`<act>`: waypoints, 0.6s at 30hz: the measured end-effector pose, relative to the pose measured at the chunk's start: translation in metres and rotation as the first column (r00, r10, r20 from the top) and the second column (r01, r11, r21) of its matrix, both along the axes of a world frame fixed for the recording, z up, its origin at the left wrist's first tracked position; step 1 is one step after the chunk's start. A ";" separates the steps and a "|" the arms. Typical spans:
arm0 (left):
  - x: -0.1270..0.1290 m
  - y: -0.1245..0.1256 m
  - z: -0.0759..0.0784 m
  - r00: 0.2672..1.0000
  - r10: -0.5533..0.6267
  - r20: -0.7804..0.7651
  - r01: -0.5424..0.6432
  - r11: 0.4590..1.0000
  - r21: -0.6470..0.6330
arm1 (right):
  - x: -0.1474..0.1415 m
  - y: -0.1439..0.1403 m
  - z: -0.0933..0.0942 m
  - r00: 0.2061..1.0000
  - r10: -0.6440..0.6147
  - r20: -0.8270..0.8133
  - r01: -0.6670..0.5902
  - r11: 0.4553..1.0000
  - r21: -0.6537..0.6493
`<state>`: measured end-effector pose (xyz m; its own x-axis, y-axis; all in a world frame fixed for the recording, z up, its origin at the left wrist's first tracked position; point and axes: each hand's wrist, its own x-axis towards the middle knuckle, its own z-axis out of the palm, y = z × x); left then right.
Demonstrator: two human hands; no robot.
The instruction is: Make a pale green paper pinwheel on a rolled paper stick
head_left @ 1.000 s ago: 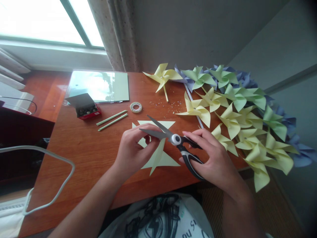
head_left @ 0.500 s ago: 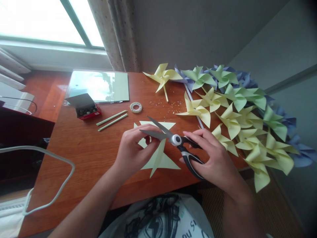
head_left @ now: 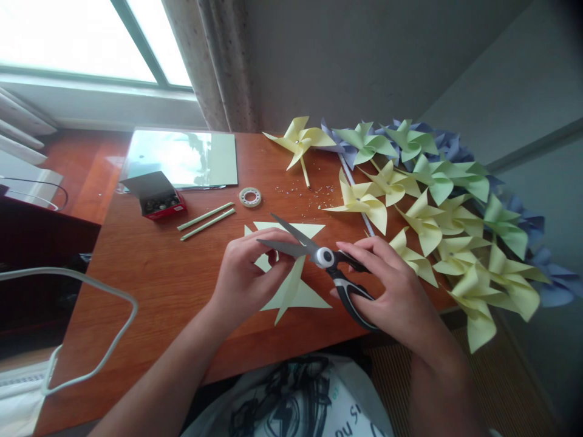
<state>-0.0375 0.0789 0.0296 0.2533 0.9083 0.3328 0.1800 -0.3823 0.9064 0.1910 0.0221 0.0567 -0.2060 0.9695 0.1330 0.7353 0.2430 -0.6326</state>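
My right hand (head_left: 387,282) grips scissors (head_left: 325,257) with black and white handles, fingers and thumb in the loops. Their blades stand apart and point left, passing over the fingers of my left hand (head_left: 252,267). That hand is closed in a pinch on a pale green sheet of paper (head_left: 305,294), cut in toward the middle with pointed flaps spreading around. Its middle is hidden behind my left fingers and the blades, so I cannot see exactly what the fingertips press on.
A roll of tape (head_left: 250,197), two pale green paper sticks (head_left: 207,223) and an opened red box (head_left: 163,206) lie to the left. Behind them is a shiny plastic folder (head_left: 223,161). Yellow pinwheels (head_left: 359,200), with green and purple ones, crowd the right side. A white cable (head_left: 122,297) loops at left.
The green paper has shifted very slightly, its lower tip a little higher. Both hands and the scissors stay almost where they were.
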 end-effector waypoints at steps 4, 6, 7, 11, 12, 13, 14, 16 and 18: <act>0.000 0.000 0.000 1.000 -0.001 -0.027 0.000 0.999 -0.033 | 0.000 0.002 -0.006 0.997 -0.033 -0.075 0.031 0.999 -0.031; 0.000 0.000 -0.001 0.999 0.016 -0.034 -0.018 0.998 -0.068 | 0.000 0.003 -0.011 0.982 -0.087 -0.166 0.075 0.994 -0.080; 0.000 0.000 -0.002 0.999 0.023 -0.034 -0.026 0.996 -0.086 | 0.000 0.005 -0.015 0.969 -0.117 -0.220 0.093 0.989 -0.113; 0.000 0.000 -0.006 0.999 0.043 -0.007 -0.043 0.985 -0.168 | -0.003 0.010 -0.025 0.852 -0.224 -0.474 0.112 0.961 -0.253; -0.001 0.000 -0.007 0.999 0.043 0.003 -0.041 0.981 -0.191 | -0.005 0.012 -0.026 0.811 -0.257 -0.526 0.115 0.951 -0.289; -0.001 0.000 -0.007 0.999 0.041 0.013 -0.038 0.976 -0.213 | -0.006 0.013 -0.027 0.773 -0.295 -0.562 0.125 0.939 -0.321; -0.001 0.001 -0.008 0.999 0.041 0.022 -0.034 0.973 -0.230 | -0.007 0.014 -0.028 0.743 -0.333 -0.581 0.144 0.927 -0.347; -0.001 0.001 -0.008 0.998 0.041 0.041 -0.029 0.967 -0.253 | -0.009 0.015 -0.031 0.709 -0.393 -0.585 0.193 0.907 -0.375; -0.001 0.001 -0.008 0.997 0.048 0.061 -0.030 0.964 -0.263 | -0.009 0.016 -0.036 0.707 -0.424 -0.567 0.230 0.895 -0.383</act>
